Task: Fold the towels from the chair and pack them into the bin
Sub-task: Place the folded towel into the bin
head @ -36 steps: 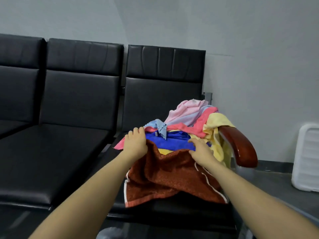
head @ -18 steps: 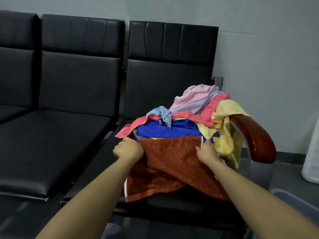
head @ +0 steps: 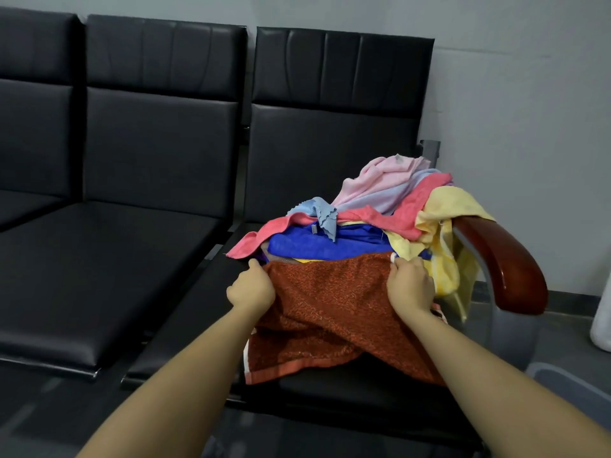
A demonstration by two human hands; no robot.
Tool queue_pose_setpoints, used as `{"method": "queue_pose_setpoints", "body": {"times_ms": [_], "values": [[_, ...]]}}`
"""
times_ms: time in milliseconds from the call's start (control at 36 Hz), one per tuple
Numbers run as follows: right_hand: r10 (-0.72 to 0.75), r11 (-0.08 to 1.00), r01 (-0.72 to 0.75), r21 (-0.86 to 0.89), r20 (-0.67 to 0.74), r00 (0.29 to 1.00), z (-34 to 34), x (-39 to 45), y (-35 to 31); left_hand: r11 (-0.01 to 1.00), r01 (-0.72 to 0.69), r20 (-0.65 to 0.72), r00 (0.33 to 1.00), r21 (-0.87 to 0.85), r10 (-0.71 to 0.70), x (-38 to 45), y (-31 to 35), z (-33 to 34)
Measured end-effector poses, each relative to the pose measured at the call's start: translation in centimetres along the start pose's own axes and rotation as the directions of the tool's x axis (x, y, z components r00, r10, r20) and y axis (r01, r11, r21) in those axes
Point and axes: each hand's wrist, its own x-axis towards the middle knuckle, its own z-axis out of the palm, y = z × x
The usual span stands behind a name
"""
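Observation:
A rust-red towel [head: 334, 312] lies over the front of the black chair seat [head: 330, 388], its lower edge hanging near the seat's front. My left hand [head: 251, 289] is closed on its upper left corner. My right hand [head: 410, 285] is closed on its upper right corner, where a white hem shows. Behind the towel sits a heap of towels [head: 373, 209]: blue, coral pink, pale pink, light blue and yellow. A grey bin's rim [head: 575, 385] shows at the lower right, its inside out of view.
A red-brown wooden armrest [head: 499, 262] on a grey metal post stands right of the heap, with yellow cloth draped over it. Two more black seats [head: 109, 259] run to the left. A white object [head: 601, 328] stands on the floor at the right edge.
Both hands slid from the top of the rust-red towel to its upper corners and closed on them, pulling that edge taut. The view shifted left and down.

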Motion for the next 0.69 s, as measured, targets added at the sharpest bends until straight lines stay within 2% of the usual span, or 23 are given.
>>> {"method": "queue_pose_setpoints", "body": {"times_ms": [139, 250, 333, 472, 694], "values": [[0.037, 0.992, -0.031, 0.122, -0.046, 0.998, -1.5, -0.1, -1.2, 0.988, -0.141, -0.149, 0.980, -0.056, 0.131, -0.3, 0.3, -1.5], [0.152, 0.938, -0.117, 0.326, -0.086, 0.985, -3.4, 0.0, -2.5, 0.920, -0.286, -0.292, 0.934, -0.267, 0.206, -0.8, 1.0, -3.8], [0.228, 0.864, -0.154, 0.479, -0.099, 0.969, -5.7, 0.2, -3.7, 0.869, -0.350, -0.367, 0.905, -0.349, 0.217, -1.1, 1.6, -5.9], [0.273, 0.790, -0.140, 0.596, -0.139, 0.952, -9.4, 0.7, -5.5, 0.843, -0.411, -0.417, 0.873, -0.347, 0.254, -1.5, 2.3, -9.2], [0.252, 0.732, -0.072, 0.678, -0.171, 0.952, -15.4, 1.3, -7.8, 0.805, -0.514, -0.364, 0.840, -0.297, 0.402, -2.3, 4.6, -14.2]]}}
